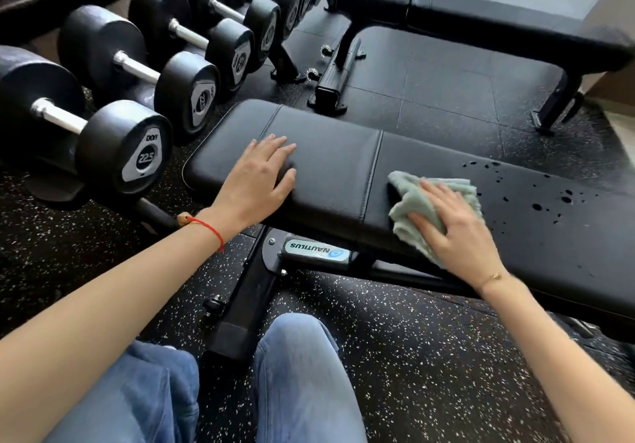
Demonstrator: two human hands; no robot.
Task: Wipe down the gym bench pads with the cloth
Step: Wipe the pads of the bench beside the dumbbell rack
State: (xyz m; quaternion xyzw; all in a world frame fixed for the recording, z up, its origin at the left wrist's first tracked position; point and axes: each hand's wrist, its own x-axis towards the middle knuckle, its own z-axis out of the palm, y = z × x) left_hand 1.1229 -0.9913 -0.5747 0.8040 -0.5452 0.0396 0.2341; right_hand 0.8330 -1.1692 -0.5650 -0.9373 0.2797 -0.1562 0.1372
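A black padded gym bench lies across the middle of the view, split by a seam into a short seat pad on the left and a long back pad on the right. My left hand rests flat on the seat pad, fingers apart, holding nothing. My right hand presses a crumpled pale green cloth onto the back pad just right of the seam. Dark wet droplets speckle the pad to the right of the cloth.
A rack of black dumbbells runs along the left, close to the bench's end. A second black bench stands behind. The bench's frame and foot sit between my knees on speckled rubber floor.
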